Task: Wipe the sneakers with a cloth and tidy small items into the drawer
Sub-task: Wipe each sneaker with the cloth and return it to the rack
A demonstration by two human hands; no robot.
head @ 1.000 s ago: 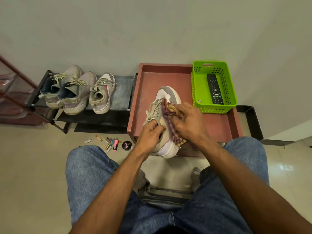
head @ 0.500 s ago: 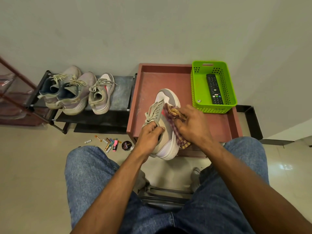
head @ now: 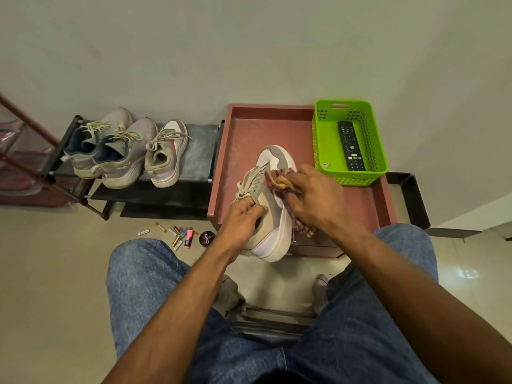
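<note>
My left hand (head: 243, 217) grips a grey and white sneaker (head: 274, 225) by its opening, holding it above the front edge of the reddish drawer unit (head: 249, 134). My right hand (head: 315, 198) holds a checked cloth (head: 279, 180) bunched against the sneaker's right side, near the tongue. A tail of the cloth hangs below my wrist. Three more sneakers (head: 163, 156) stand on a low black rack (head: 199, 151) to the left. Batteries, a pink marker (head: 188, 239) and a round tin (head: 207, 238) lie scattered on the floor.
A green basket (head: 371, 134) with a black remote (head: 350, 145) sits on the drawer unit's back right corner. A red shelf frame (head: 25, 151) stands at far left. My knees in jeans fill the lower view, with a stool between them. The wall is close behind.
My right hand with the cloth has slid a little up the sneaker's side towards the toe. The sneaker has tilted slightly in my left hand.
</note>
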